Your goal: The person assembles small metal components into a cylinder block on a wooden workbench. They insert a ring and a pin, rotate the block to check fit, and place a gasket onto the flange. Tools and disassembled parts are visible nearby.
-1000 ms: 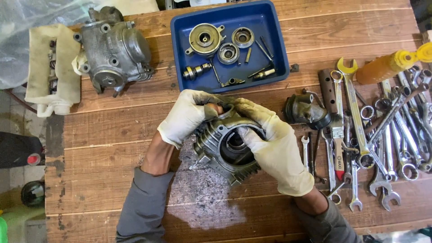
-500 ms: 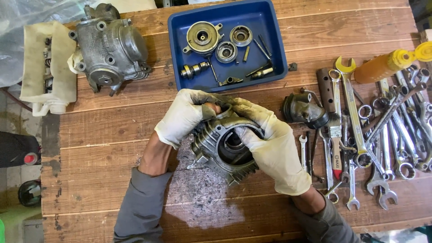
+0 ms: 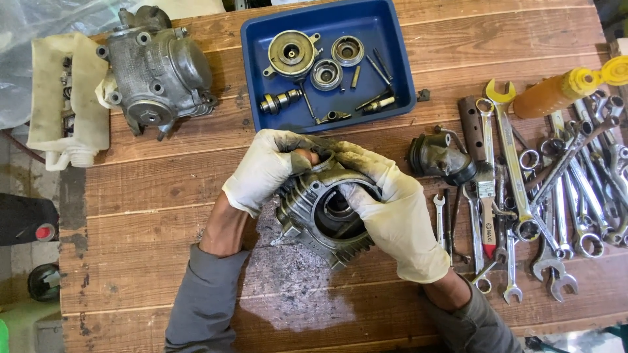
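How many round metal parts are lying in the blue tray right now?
3 round parts in the blue tray: the large brass-coloured disc at upper left, a ring part to its right, and another ring part below between them. Smaller pieces may hide others.

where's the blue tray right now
In the head view the blue tray sits at the top centre of the wooden table, just beyond both gloved hands, with the grey engine casing to its left and the wrenches to its lower right.

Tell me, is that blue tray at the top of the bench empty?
No, the blue tray holds several metal parts, among them a round gold-coloured disc, a smaller ring and a few pins.
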